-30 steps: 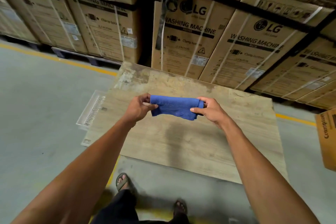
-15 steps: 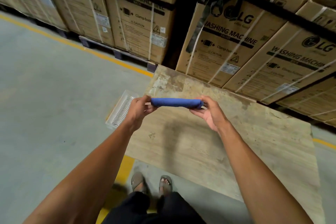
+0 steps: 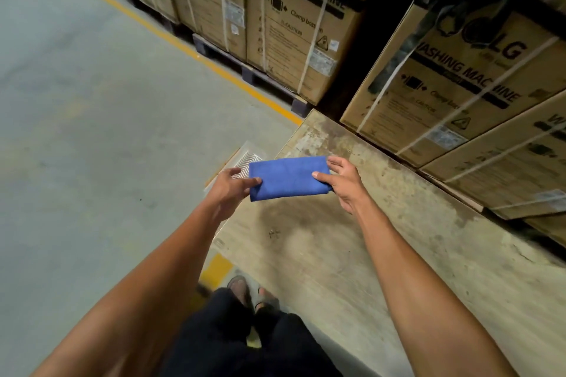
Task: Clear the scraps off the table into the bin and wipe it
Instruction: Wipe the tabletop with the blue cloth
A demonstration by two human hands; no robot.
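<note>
A folded blue cloth (image 3: 288,177) is held flat in the air above the near left part of the worn wooden table (image 3: 352,254). My left hand (image 3: 228,190) pinches its left edge between thumb and fingers. My right hand (image 3: 343,184) pinches its right edge, thumb on top. The tabletop below looks stained and shows no loose scraps in view. No bin is in view.
A clear plastic tray with a ribbed pattern (image 3: 245,162) sticks out past the table's left edge. Stacked washing machine cartons (image 3: 459,76) on pallets stand right behind the table. Grey floor with a yellow line (image 3: 171,40) lies to the left. My feet (image 3: 245,291) are by the table's near edge.
The cloth, held edge-on half a second ago, now lies flat with its broad face up. The view has swung left and down; both hands keep their hold.
</note>
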